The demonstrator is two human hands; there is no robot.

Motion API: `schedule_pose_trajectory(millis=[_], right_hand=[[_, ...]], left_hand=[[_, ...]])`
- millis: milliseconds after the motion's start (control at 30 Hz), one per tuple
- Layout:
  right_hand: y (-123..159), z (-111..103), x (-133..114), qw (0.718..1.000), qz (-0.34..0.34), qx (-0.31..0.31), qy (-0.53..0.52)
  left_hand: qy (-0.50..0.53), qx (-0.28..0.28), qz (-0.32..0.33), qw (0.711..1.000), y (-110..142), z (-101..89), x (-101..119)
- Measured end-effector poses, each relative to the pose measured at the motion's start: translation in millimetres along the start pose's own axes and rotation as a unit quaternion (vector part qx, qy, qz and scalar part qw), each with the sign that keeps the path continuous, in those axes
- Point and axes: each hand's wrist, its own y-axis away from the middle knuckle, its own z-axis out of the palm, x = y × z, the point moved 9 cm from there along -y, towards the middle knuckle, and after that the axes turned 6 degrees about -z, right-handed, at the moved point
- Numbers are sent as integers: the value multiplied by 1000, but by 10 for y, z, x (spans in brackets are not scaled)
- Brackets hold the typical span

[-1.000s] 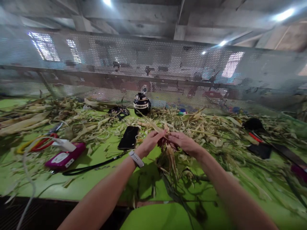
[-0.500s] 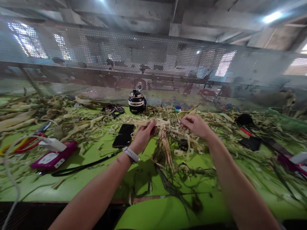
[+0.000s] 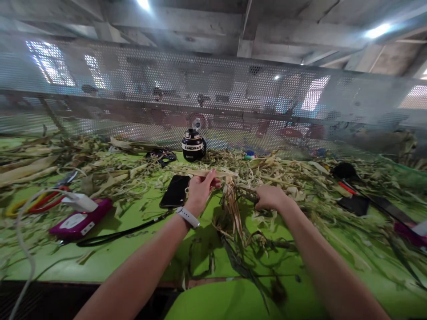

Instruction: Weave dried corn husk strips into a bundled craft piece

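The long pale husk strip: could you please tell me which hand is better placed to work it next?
Probably the left hand: it pinches the long pale husk strip, while the right hand sits apart from it.

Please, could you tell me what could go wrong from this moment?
The left hand, pinching a dry leaf strip, is close to the phone, so it might knock it. The strap reaches near the wristband and could perhaps catch there. The bottle seems to have its lid raised, so dry bits might get inside.
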Motion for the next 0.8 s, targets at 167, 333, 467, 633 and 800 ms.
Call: schedule_pose_trajectory(millis=[167, 333, 467, 633, 800], right_hand=[[24, -19, 43, 1000, -4, 0, -17], [36, 19, -1, 999, -7, -33, -35], [47, 103, 55, 993, -3, -67, -100], [38, 165, 205, 972, -11, -57, -230], [-2, 272, 181, 973, 2, -91, -212]], left_hand=[[-3, 20, 33, 999, 0, -52, 59], [23, 31, 56, 998, -29, -105, 94], [51, 18, 3, 999, -39, -77, 17], [70, -11, -24, 997, -53, -39, -48], [74, -77, -12, 994, -61, 48, -48]])
